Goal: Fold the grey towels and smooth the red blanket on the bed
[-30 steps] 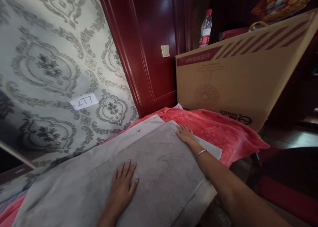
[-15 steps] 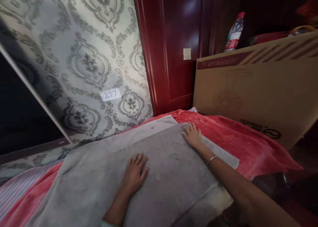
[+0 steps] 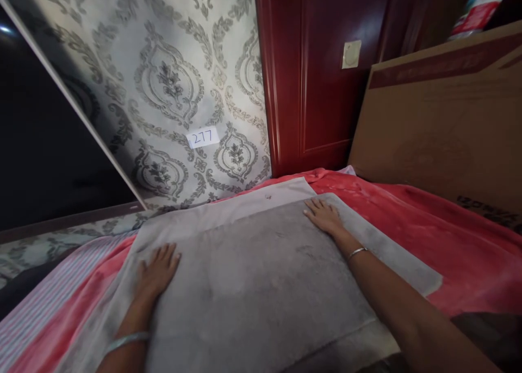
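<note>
A grey plush cloth (image 3: 253, 275) lies spread in front of me, with one layer folded over another. My left hand (image 3: 158, 268) rests flat near its left side, fingers stretched out. Toward the far right corner of the folded layer, my right hand (image 3: 325, 216) lies flat with its fingers spread. Neither hand grips anything. A paler strip of the cloth shows beyond the fold. Under the grey cloth lies a red blanket (image 3: 391, 212), visible at the right and the left.
Patterned wallpaper (image 3: 171, 85) with a paper label (image 3: 203, 137) reading 277 rises behind. A dark screen (image 3: 44, 139) stands at the left. To the right are a dark red panel (image 3: 326, 106), a large cardboard box (image 3: 432, 123) and a bottle (image 3: 479, 11) above it. Striped fabric (image 3: 77, 269) shows at left.
My left hand has moved left across the grey cloth, away from my right hand. My right hand stays near the far corner. The view has shifted, so the scene sits differently in the frame.
</note>
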The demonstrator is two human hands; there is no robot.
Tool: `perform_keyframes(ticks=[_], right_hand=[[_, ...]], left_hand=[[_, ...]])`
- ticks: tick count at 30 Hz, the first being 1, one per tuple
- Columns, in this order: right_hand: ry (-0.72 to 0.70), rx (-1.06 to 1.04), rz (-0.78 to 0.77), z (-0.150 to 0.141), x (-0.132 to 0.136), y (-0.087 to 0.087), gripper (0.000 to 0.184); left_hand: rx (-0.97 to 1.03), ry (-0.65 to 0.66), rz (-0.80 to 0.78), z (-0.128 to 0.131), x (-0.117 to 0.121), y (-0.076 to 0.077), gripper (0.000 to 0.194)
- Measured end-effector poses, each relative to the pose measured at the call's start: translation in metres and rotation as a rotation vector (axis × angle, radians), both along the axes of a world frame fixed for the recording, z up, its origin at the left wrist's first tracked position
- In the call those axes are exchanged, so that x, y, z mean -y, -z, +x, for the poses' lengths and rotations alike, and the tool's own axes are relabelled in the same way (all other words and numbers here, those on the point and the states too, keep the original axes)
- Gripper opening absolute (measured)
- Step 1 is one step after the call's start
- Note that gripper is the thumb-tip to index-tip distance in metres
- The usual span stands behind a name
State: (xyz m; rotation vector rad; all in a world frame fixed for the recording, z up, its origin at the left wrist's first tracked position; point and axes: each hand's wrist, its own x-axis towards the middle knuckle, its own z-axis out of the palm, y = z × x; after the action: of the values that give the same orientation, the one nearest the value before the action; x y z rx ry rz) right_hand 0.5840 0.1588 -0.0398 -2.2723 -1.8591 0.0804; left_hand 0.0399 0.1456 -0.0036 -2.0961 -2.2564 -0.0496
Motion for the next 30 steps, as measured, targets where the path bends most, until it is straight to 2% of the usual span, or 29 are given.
perform_keyframes(ticks=[3,6,17,22,26,30], right_hand=[[0.026,-0.012,0.012,0.001,-0.003,0.003,0.061],[0.043,-0.016,0.017,0.004,-0.006,0.004,0.061],[0.347,-0.086,0.007,0.05,0.007,0.014,0.067],[0.348,-0.071,0.075,0.043,0.009,0.013,0.066],[0.288,-0.098,0.035,0.042,0.019,0.008,0.067],[0.205,-0.07,-0.018,0.066,0.049,0.027,0.069]], left_hand=[[0.022,-0.123,0.039,-0.038,0.001,0.005,0.064],[0.054,-0.193,0.076,-0.051,0.002,0.009,0.066],[0.059,-0.203,0.049,-0.042,0.005,0.005,0.066],[0.026,-0.187,0.132,-0.034,0.014,0.003,0.065],[-0.007,-0.134,0.196,-0.028,0.028,-0.002,0.056],[-0.028,-0.077,0.109,-0.041,0.053,0.003,0.057]])
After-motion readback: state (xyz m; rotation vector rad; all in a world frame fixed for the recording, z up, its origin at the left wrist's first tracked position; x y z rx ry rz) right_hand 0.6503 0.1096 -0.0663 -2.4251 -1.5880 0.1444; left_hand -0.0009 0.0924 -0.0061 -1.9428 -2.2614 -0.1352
